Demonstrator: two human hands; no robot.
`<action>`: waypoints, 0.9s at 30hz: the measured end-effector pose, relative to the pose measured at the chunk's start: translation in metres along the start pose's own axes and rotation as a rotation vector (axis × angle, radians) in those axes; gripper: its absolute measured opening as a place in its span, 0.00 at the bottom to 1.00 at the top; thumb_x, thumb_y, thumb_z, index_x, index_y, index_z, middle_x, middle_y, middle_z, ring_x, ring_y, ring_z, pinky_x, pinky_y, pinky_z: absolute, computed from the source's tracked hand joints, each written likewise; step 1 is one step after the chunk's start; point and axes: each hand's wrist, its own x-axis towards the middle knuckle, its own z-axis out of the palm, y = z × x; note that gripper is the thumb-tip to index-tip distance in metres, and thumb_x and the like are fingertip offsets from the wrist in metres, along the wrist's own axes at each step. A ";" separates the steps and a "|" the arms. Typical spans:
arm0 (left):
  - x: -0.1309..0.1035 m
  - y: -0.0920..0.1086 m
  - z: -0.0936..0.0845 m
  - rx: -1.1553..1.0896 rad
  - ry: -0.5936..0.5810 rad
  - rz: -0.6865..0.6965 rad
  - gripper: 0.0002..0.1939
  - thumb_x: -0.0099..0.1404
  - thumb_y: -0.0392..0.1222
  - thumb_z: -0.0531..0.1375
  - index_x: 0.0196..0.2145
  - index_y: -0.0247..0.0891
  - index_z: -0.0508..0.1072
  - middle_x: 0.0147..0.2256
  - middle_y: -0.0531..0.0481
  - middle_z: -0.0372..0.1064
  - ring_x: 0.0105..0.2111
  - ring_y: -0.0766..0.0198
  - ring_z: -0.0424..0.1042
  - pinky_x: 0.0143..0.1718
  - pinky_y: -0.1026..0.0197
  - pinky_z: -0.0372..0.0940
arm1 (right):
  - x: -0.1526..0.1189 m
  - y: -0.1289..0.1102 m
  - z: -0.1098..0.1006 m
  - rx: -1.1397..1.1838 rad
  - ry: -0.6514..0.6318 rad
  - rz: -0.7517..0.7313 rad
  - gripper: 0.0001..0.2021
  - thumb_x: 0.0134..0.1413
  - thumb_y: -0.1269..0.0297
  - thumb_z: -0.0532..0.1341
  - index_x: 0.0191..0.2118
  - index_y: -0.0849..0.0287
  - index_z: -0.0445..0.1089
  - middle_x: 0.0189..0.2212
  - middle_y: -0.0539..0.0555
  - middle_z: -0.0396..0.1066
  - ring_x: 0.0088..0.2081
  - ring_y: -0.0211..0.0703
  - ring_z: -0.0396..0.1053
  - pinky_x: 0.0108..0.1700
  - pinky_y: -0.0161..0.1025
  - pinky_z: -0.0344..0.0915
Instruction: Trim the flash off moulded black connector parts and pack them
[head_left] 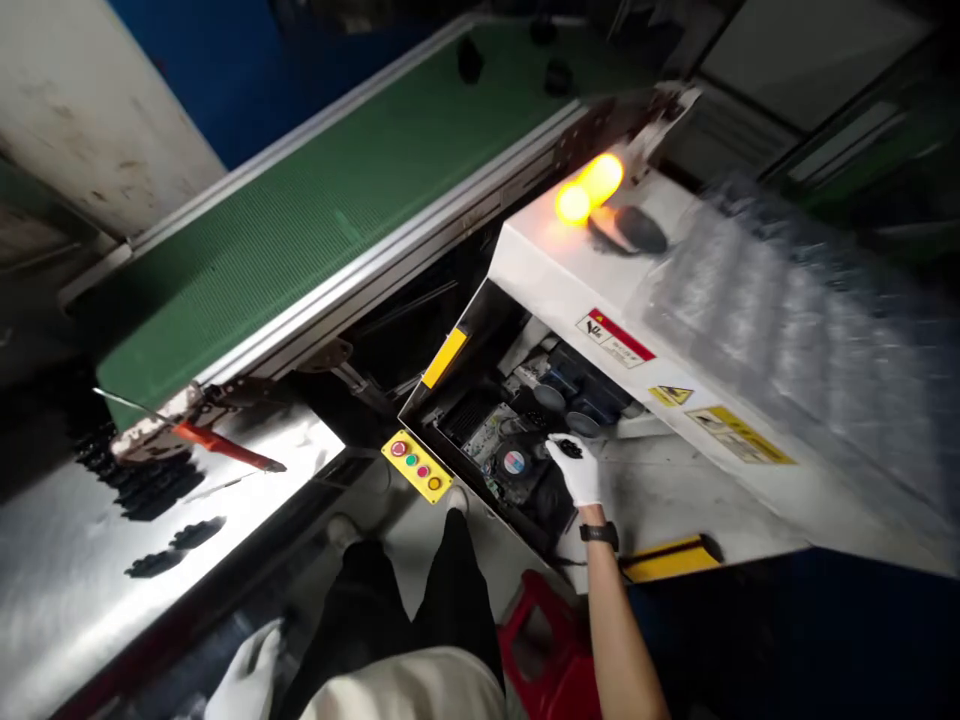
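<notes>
My right hand (576, 468), in a white glove, reaches into the opening of a white machine (705, 350). Its fingers are closed on a small black part (570, 449), whose exact kind I cannot make out. Just left of this hand, inside the opening, is a dark mechanism (517, 480) with a round red, white and blue label. Two round dark pieces (566, 408) lie beyond the fingers. Low at the left hangs my left hand (247, 672), also gloved in white, with its fingers extended and nothing seen in it; it is near the metal table (247, 520).
A green conveyor belt (300, 230) runs diagonally behind, carrying several dark pieces. On the metal table are an orange-handled tool (225, 447) and dark toothed parts (176, 547). A yellow button panel (417, 466) edges the machine. A red container (551, 650) stands near my legs.
</notes>
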 end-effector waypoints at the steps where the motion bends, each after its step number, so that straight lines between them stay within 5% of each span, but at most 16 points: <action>1: -0.015 0.014 0.021 -0.038 -0.034 0.035 0.26 0.62 0.65 0.63 0.48 0.46 0.83 0.51 0.46 0.85 0.59 0.38 0.80 0.66 0.42 0.71 | 0.003 0.013 0.001 0.033 -0.036 -0.009 0.21 0.53 0.44 0.74 0.40 0.59 0.81 0.39 0.57 0.84 0.42 0.48 0.81 0.53 0.48 0.79; 5: -0.075 0.056 0.091 -0.132 -0.234 0.152 0.34 0.66 0.73 0.64 0.54 0.43 0.83 0.46 0.48 0.84 0.48 0.49 0.83 0.55 0.55 0.76 | 0.001 0.046 0.009 0.109 0.018 -0.035 0.16 0.60 0.49 0.72 0.39 0.58 0.79 0.40 0.57 0.83 0.45 0.49 0.81 0.57 0.50 0.78; 9: -0.115 0.101 0.132 -0.121 -0.415 0.264 0.35 0.72 0.74 0.61 0.54 0.40 0.83 0.40 0.47 0.82 0.38 0.55 0.79 0.44 0.58 0.76 | 0.000 0.053 0.011 0.156 0.038 -0.124 0.12 0.60 0.54 0.74 0.39 0.58 0.79 0.41 0.58 0.84 0.45 0.51 0.83 0.54 0.51 0.80; 14: -0.128 0.161 0.156 -0.111 -0.592 0.478 0.27 0.82 0.63 0.56 0.44 0.38 0.83 0.41 0.45 0.80 0.40 0.59 0.77 0.48 0.60 0.72 | 0.005 0.047 0.005 0.161 -0.039 -0.248 0.06 0.63 0.61 0.73 0.39 0.57 0.81 0.38 0.56 0.85 0.48 0.54 0.84 0.55 0.55 0.80; 21: -0.128 0.203 0.177 -0.208 -0.682 0.569 0.24 0.82 0.60 0.57 0.50 0.37 0.83 0.43 0.44 0.82 0.42 0.59 0.79 0.48 0.60 0.73 | 0.005 0.041 0.006 0.103 0.051 -0.279 0.08 0.63 0.60 0.74 0.40 0.58 0.81 0.41 0.58 0.86 0.43 0.52 0.85 0.47 0.52 0.83; 27: -0.123 0.245 0.211 -0.234 -0.698 0.754 0.20 0.83 0.54 0.58 0.58 0.40 0.82 0.50 0.43 0.83 0.48 0.59 0.82 0.55 0.58 0.75 | 0.005 0.042 0.004 0.062 0.066 -0.231 0.11 0.63 0.56 0.75 0.41 0.58 0.80 0.39 0.57 0.85 0.45 0.54 0.86 0.52 0.55 0.83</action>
